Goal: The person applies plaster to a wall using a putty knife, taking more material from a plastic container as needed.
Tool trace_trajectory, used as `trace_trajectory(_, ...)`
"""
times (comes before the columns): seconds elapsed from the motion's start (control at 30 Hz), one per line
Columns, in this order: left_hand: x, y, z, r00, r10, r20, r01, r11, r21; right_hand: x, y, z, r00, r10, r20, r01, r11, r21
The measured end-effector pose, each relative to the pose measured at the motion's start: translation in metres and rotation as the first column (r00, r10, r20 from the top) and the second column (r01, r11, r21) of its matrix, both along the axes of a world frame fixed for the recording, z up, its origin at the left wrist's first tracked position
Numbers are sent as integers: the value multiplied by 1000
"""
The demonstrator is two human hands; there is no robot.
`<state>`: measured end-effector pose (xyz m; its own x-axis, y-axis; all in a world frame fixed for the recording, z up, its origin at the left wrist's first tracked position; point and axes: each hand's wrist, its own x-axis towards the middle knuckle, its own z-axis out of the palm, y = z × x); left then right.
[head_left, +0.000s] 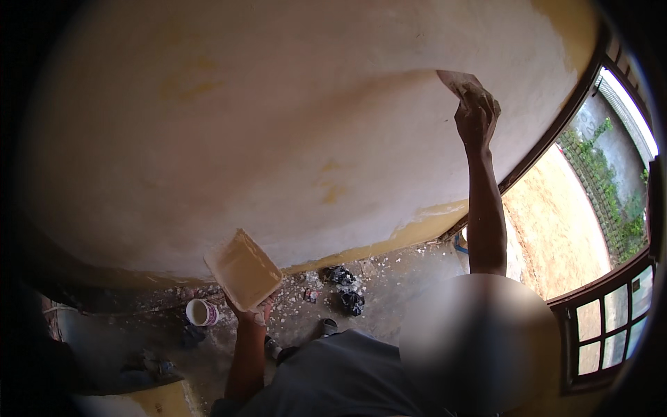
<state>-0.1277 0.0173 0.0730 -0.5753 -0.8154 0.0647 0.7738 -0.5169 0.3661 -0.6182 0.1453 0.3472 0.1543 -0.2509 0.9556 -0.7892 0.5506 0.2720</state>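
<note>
Blade [453,80] in the head view is grasped by the right hand [478,117], raised high at the upper right; its edge seems to meet the wall [313,153], where a darker band stretches left from it. The left hand [256,313] grasps the pan [244,271] from its lower edge, tilted up in front of the wall's foot, its shallow face coated in pale paste. Pale smears mark the fingers of both hands.

The wall is mostly whitish, with yellow showing in patches, along its base and at the upper right corner. Below, the floor [389,288] is strewn with pale crumbs. A white bucket [197,312] stands left of the left hand, bearing a purple label [211,314] whose print is too small to read. A small reddish packet [310,296] lies near two black bags [352,301]; any lettering on it is unreadable. Through the opening at right, a grey outer wall [603,139] carries dark marks, too faint to tell whether they are writing
</note>
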Motion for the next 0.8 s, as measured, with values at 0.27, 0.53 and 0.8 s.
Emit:
trace_trajectory(0.27,-14,-19,5,993,-100,-64,104,993,51,88,-100,61,951,60,304,16,970,-242)
trace_trajectory(0.53,-1,-28,13,994,-113,15,111,990,90,112,-77,10,927,235,291,-202,969,-140)
trace_trajectory(0.8,29,-60,9,981,-187,-44,187,982,-18,76,-118,27,972,233,-31,-235,968,-87)
